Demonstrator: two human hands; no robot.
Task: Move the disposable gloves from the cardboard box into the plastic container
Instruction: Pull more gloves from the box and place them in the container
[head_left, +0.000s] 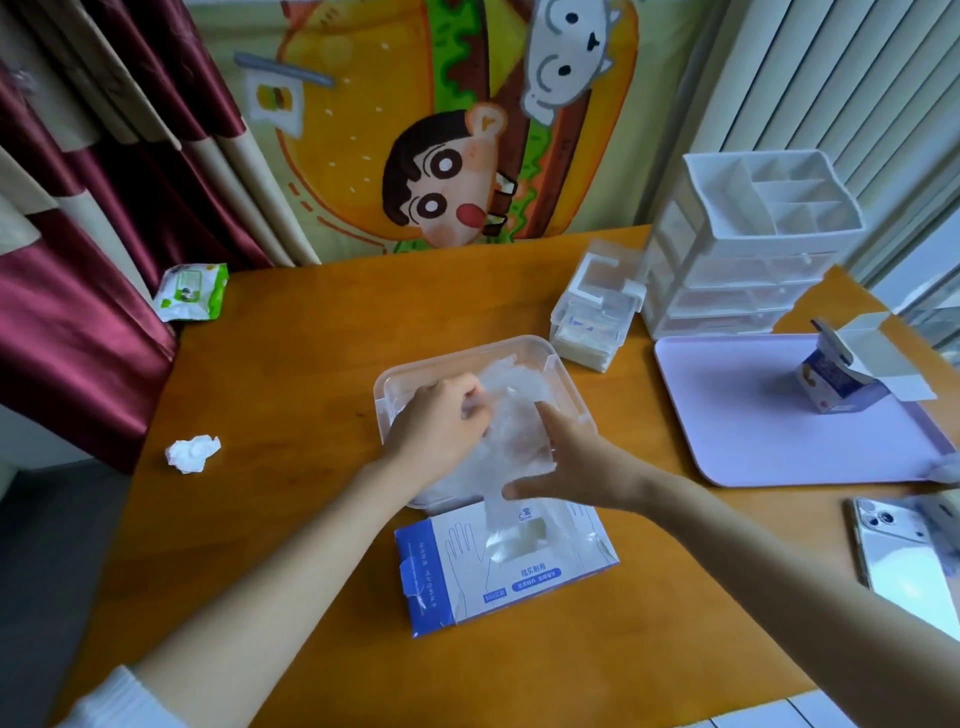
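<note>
A clear plastic container (431, 364) sits mid-table with a crumpled heap of transparent disposable gloves (511, 415) in and above it. My left hand (439, 421) grips the heap from the left, fingers curled into the plastic. From the right, my right hand (576, 457) touches the heap with spread fingers, and its thumb lies on a strip of glove that trails down into the slot of the blue-and-white cardboard box (498, 571). The box lies flat just in front of the container.
A crumpled tissue (192, 453) and a wet-wipe pack (192, 292) lie to the left. Behind right stand small clear boxes (592, 317) and a white drawer organiser (753, 244). A lilac tray (753, 447) carries an opened small carton (841, 374). A phone (898, 556) lies at the right edge.
</note>
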